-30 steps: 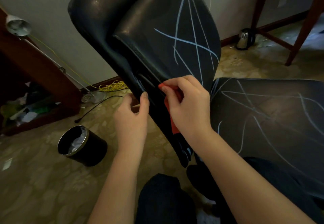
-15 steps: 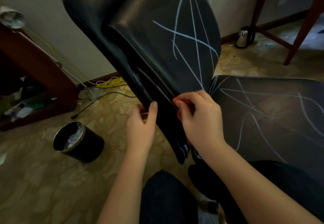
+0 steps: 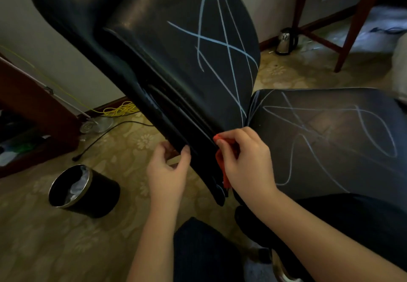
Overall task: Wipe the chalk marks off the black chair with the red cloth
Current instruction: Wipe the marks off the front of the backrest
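Observation:
The black chair's backrest (image 3: 171,45) leans across the upper middle, with pale chalk lines (image 3: 220,39) crossing its front. Its seat (image 3: 343,149) lies at the right and carries more looping chalk lines (image 3: 330,131). My right hand (image 3: 246,162) grips the bunched red cloth (image 3: 224,167) against the lower side edge of the backrest, near the hinge. My left hand (image 3: 167,169) grips the same edge from the left, thumb on the front and fingers curled behind it.
A black waste bin (image 3: 83,191) with a liner stands on the patterned carpet at the left. A yellow cable (image 3: 121,110) and a black cord lie by the wall. A kettle (image 3: 285,41) and wooden table legs (image 3: 356,23) are at the back right. My knees are below.
Both hands have slid down along the backrest's side edge towards the hinge, the right one taking the red cloth with it. The view has shifted slightly.

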